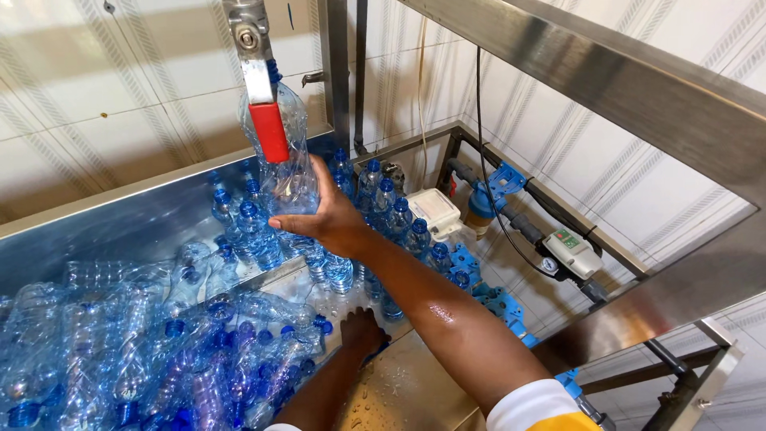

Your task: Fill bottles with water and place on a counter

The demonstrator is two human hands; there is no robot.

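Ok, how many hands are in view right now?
2. The right hand grips an upturned clear plastic bottle under the red-handled valve. The left hand rests low on the wet steel counter, beside the heap of bottles. No other person's hands show.

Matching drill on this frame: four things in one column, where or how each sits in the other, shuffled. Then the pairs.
Things:
1. right hand
2. left hand
3. red-sleeved metal valve lever
4. heap of empty clear plastic bottles with blue caps

Places or states:
A. lying jumbled in the steel trough at lower left
B. hanging down at top, in front of the raised bottle
C. gripping a clear plastic bottle held up under the valve
D. low on the wet steel surface, at the edge of the heap

Pairs: 1-C, 2-D, 3-B, 4-A
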